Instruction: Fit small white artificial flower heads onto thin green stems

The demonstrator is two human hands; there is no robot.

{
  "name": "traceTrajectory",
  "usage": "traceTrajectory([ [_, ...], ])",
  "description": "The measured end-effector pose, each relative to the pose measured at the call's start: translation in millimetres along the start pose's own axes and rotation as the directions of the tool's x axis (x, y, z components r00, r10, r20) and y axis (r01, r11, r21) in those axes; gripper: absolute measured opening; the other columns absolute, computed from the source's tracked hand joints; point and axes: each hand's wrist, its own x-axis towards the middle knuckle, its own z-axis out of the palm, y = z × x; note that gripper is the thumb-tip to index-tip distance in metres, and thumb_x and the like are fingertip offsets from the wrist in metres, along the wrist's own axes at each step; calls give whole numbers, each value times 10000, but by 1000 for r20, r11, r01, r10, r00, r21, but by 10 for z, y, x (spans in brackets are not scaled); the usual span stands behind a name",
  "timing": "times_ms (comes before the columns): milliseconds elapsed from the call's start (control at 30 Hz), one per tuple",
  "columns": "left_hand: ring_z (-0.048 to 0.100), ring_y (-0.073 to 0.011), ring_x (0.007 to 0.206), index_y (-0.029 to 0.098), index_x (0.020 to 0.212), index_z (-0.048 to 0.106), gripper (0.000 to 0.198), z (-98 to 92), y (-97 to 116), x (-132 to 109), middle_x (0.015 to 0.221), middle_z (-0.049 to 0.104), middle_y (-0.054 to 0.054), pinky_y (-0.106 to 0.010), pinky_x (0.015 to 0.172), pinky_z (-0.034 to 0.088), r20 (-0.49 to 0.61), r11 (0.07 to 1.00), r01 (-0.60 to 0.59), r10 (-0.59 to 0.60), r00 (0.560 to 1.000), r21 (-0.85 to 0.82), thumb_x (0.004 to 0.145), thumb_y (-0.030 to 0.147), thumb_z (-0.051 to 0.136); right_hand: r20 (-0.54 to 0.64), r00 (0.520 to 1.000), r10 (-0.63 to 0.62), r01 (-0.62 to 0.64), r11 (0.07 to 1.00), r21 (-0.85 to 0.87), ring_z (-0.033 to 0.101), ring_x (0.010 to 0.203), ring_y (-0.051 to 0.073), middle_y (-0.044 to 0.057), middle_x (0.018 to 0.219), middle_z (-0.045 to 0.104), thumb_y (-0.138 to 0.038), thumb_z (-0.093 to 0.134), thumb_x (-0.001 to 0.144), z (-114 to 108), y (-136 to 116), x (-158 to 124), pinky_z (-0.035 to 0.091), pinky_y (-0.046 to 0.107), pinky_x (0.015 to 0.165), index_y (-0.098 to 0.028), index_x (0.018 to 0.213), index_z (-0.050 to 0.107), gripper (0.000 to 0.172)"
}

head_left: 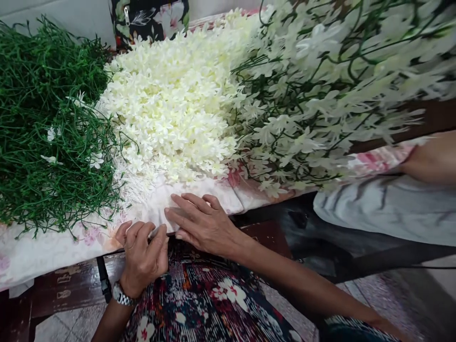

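We have both hands at the near edge of the surface (228, 202), which is covered by a pale floral cloth. Our left hand (144, 249), wearing a silver wristwatch (123, 293), has its fingers curled in; something greyish shows between them, but we cannot tell whether they clamp on anything. Our right hand (204, 228) lies just beside it, its fingers stretched out over the cloth, the thumb a little apart from them. Beyond our hands, a heap of loose white artificial blossoms (174, 104) fills the middle, with fine white strands (137, 190) at its near left edge. Green plastic stems (53, 109) pile up to the left, a few white blossoms among them. White flowers on green stems (302, 99) spread to the right, near another person's bare arm (432, 159).
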Motion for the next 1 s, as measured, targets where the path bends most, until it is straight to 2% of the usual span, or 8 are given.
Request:
traceTrajectory([
  [167,491,-195,787,182,875,610,260,-22,-50,-9,783,559,-58,-433,790,354,-63,999,42,-42,997,-9,632,88,616,-178,983,44,-47,999,-11,392,1085,205,75,1194,495,-408,443,797,-80,86,-73,294,340,844,-206,1129,496,392],
  [267,486,-197,796,187,876,609,257,-35,-49,-2,792,551,-55,-429,787,357,-44,999,33,-32,998,3,632,104,623,-216,975,57,-55,998,14,425,1035,190,64,1101,558,-365,461,792,-85,135,-224,308,320,827,-182,1054,549,332],
  [400,473,-210,841,183,929,598,268,-21,30,50,849,537,-65,-440,815,345,57,1000,-21,21,998,2,662,158,614,-163,985,63,-62,998,10,427,1030,193,51,1104,564,-354,481,784,-8,108,-306,289,341,841,-198,1049,554,317],
  [567,463,-215,874,181,965,583,265,14,106,137,888,548,-67,-455,854,314,179,997,-77,79,981,-16,699,180,578,-87,992,89,-94,994,-61,380,1094,219,73,1225,475,-409,428,804,7,71,-128,262,368,860,-206,1131,498,392],
  [733,460,-216,879,190,974,577,260,38,117,152,901,545,-63,-458,857,296,196,996,-84,86,977,-14,715,201,560,-152,980,127,-136,989,-52,384,1081,218,80,1182,496,-377,459,793,-48,141,-209,269,355,866,-185,1092,528,362],
  [867,454,-217,899,193,1003,564,281,68,138,153,928,539,-66,-459,871,278,221,996,-91,94,971,-26,722,207,552,-97,987,131,-137,989,-57,385,1074,217,76,1167,506,-368,452,799,-23,137,-290,261,358,860,-200,1078,537,336],
  [1000,447,-216,906,180,981,570,253,73,160,178,921,540,-67,-467,882,263,236,996,-86,86,968,-9,731,215,547,-53,991,123,-128,987,-95,363,1100,225,81,1232,460,-401,410,815,15,103,-158,246,373,858,-219,1130,494,374],
])
